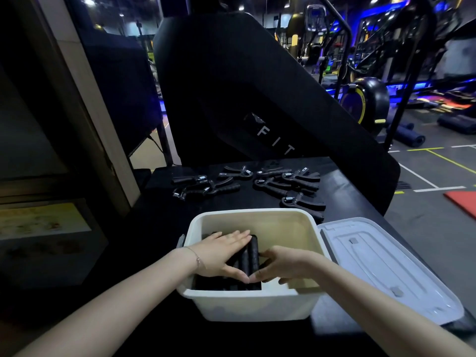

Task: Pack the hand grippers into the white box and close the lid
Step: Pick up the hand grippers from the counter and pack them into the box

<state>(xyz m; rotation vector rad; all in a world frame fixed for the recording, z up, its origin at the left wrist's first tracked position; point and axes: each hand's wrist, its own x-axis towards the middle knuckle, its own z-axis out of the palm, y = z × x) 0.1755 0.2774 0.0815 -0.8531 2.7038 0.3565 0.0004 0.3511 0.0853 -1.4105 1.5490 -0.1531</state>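
White box: the white plastic box (pixel 253 301) stands open on the near part of the black table (pixel 164 217), a grey latch on its left side.
Lid: the translucent lid (pixel 386 269) lies flat just right of the box, its near left edge touching or almost touching the box wall.
Packed grippers: a bundle of black hand grippers (pixel 248 256) lies inside the box toward its left side, handles running near to far.
Left hand: the left hand (pixel 222 253) is inside the box, fingers straight and together, laid flat over the left of the bundle, pressing rather than gripping; a thin bracelet sits on the wrist.
Right hand: the right hand (pixel 286 265) is inside the box at the bundle's right, fingers bent against it; whether it actually grips a handle I cannot tell.
Loose grippers: more hand grippers (pixel 288 182) are scattered on the far part of the table, one group far left, a larger one far right, the nearest just beyond the box's far right corner.
Background: a black panel lettered "FIT" (pixel 270 104) rises behind the table, gym machines beyond.
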